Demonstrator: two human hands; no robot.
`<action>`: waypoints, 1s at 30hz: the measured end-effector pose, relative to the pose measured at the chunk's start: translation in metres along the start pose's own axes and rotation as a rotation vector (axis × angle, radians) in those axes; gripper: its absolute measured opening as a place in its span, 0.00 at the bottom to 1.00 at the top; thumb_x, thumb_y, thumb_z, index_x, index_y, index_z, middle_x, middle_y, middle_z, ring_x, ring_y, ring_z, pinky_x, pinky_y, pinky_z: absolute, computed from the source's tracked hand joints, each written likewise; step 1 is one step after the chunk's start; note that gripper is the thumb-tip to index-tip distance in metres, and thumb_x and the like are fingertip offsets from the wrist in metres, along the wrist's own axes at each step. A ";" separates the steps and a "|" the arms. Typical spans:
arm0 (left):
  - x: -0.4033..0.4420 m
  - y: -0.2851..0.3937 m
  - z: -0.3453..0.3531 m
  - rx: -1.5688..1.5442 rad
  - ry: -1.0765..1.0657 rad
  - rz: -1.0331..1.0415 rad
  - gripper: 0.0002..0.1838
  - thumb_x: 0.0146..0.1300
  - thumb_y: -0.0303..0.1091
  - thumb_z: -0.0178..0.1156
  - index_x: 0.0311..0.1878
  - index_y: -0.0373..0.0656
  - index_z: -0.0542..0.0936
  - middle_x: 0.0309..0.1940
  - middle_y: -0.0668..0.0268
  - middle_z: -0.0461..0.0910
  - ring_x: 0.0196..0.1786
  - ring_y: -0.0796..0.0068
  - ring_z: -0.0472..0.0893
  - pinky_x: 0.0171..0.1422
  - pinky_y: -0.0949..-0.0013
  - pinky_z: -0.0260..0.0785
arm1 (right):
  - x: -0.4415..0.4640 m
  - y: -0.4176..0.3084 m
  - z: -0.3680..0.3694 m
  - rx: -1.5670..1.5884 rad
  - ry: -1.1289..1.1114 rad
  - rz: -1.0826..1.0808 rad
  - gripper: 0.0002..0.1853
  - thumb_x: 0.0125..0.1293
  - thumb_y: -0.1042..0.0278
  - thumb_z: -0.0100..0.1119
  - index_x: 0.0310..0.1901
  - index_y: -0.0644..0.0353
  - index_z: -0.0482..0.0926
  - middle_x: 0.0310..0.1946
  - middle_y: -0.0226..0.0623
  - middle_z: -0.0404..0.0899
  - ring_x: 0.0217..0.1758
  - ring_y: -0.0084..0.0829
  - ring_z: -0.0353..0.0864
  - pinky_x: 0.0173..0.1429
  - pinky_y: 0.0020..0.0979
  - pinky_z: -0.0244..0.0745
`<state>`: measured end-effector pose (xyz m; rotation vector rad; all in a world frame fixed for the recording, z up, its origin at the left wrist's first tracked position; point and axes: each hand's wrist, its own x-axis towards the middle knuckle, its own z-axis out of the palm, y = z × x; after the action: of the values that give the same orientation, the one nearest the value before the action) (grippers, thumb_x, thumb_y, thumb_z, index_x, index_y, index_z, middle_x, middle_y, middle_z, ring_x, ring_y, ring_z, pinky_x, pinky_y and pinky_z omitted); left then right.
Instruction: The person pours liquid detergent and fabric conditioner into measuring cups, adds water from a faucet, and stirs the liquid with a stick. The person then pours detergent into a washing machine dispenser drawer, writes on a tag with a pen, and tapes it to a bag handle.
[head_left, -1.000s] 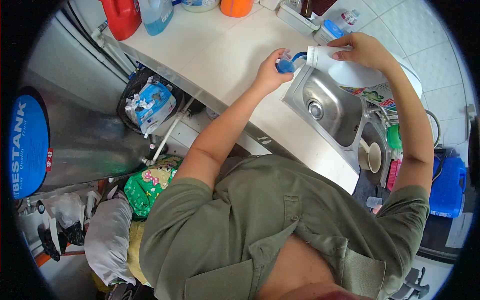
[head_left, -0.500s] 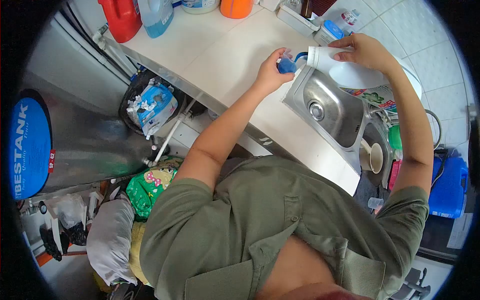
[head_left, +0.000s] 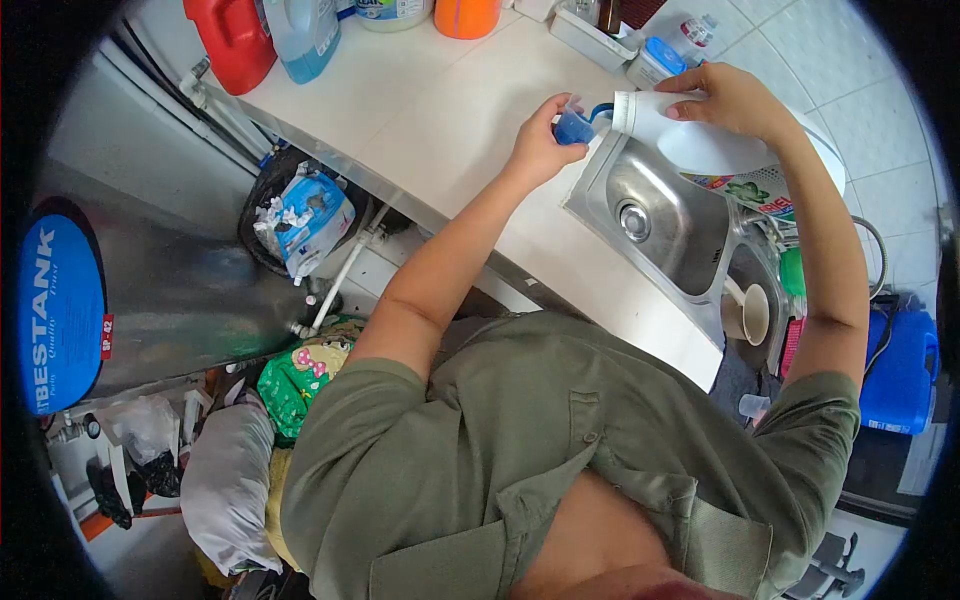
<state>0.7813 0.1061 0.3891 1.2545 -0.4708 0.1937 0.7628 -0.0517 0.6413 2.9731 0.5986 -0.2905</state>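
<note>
My left hand (head_left: 547, 138) is closed around a small clear measuring cup (head_left: 574, 124) with blue liquid in it. A large white bottle (head_left: 655, 118), tipped on its side, is gripped near its neck by my right hand (head_left: 735, 98). From the bottle's mouth a stream of dark blue liquid (head_left: 601, 111) runs into the cup. The bottle's body, with a colourful label (head_left: 745, 190), hangs over the edge of the steel sink (head_left: 670, 250); my right forearm hides part of it.
A red jug (head_left: 230, 45), a bottle of light blue liquid (head_left: 303, 38) and an orange container (head_left: 466, 18) stand along the counter (head_left: 440, 110). A white tub with a blue lid (head_left: 657, 62) is behind the bottle. A beige dipper (head_left: 748, 318) sits in the smaller basin. Below left is a bin (head_left: 265, 215).
Both hands hold nearly the same positions, and the blue liquid still streams into the cup. The level in the cup looks slightly higher. My view has shifted a little.
</note>
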 end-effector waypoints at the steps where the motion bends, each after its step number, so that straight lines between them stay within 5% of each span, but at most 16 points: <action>1: 0.001 -0.001 0.000 0.000 -0.001 -0.002 0.36 0.38 0.26 0.65 0.57 0.39 0.66 0.45 0.62 0.75 0.35 0.75 0.78 0.41 0.73 0.71 | 0.001 0.000 0.000 0.001 -0.001 0.001 0.20 0.51 0.56 0.62 0.48 0.46 0.79 0.38 0.38 0.81 0.39 0.33 0.80 0.47 0.31 0.71; 4: 0.003 0.000 0.000 0.033 -0.003 -0.014 0.37 0.38 0.26 0.65 0.57 0.39 0.65 0.45 0.62 0.75 0.35 0.75 0.78 0.41 0.74 0.70 | 0.002 0.002 -0.001 -0.024 -0.016 0.012 0.20 0.51 0.55 0.62 0.48 0.47 0.79 0.39 0.38 0.81 0.39 0.33 0.80 0.47 0.31 0.71; 6: 0.005 0.002 -0.003 0.044 -0.081 -0.105 0.38 0.42 0.19 0.64 0.60 0.39 0.61 0.51 0.61 0.69 0.45 0.75 0.74 0.50 0.74 0.68 | 0.004 0.007 0.001 0.023 0.001 -0.014 0.20 0.51 0.60 0.63 0.47 0.54 0.79 0.40 0.39 0.81 0.41 0.34 0.80 0.49 0.31 0.71; 19: 0.084 0.059 -0.030 -0.061 -0.124 0.011 0.35 0.44 0.18 0.65 0.58 0.39 0.64 0.46 0.64 0.72 0.46 0.74 0.75 0.52 0.73 0.69 | 0.014 0.054 0.005 0.640 0.162 -0.111 0.21 0.57 0.54 0.60 0.51 0.54 0.77 0.35 0.34 0.81 0.33 0.21 0.76 0.39 0.24 0.72; 26: 0.172 0.149 -0.033 0.010 -0.172 0.153 0.34 0.43 0.19 0.64 0.57 0.38 0.63 0.45 0.63 0.72 0.45 0.74 0.75 0.48 0.73 0.70 | 0.047 0.078 0.007 0.864 0.515 -0.086 0.21 0.57 0.53 0.60 0.50 0.56 0.77 0.31 0.29 0.79 0.30 0.17 0.74 0.34 0.21 0.68; 28: 0.187 0.168 -0.025 0.143 -0.056 0.286 0.22 0.45 0.36 0.64 0.45 0.41 0.71 0.44 0.59 0.74 0.42 0.61 0.75 0.43 0.65 0.67 | 0.076 0.088 0.013 0.855 0.661 0.021 0.23 0.56 0.50 0.59 0.49 0.56 0.77 0.26 0.25 0.76 0.25 0.14 0.69 0.28 0.18 0.63; 30: 0.191 0.173 -0.029 0.168 -0.080 0.198 0.27 0.44 0.27 0.64 0.51 0.39 0.67 0.46 0.60 0.73 0.44 0.67 0.75 0.46 0.69 0.68 | 0.116 0.086 0.027 0.963 0.848 0.208 0.27 0.51 0.42 0.61 0.44 0.57 0.79 0.23 0.27 0.75 0.24 0.16 0.68 0.26 0.19 0.61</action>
<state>0.8897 0.1654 0.6171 1.3833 -0.6600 0.3575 0.8966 -0.0908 0.5955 3.9746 0.1772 1.0496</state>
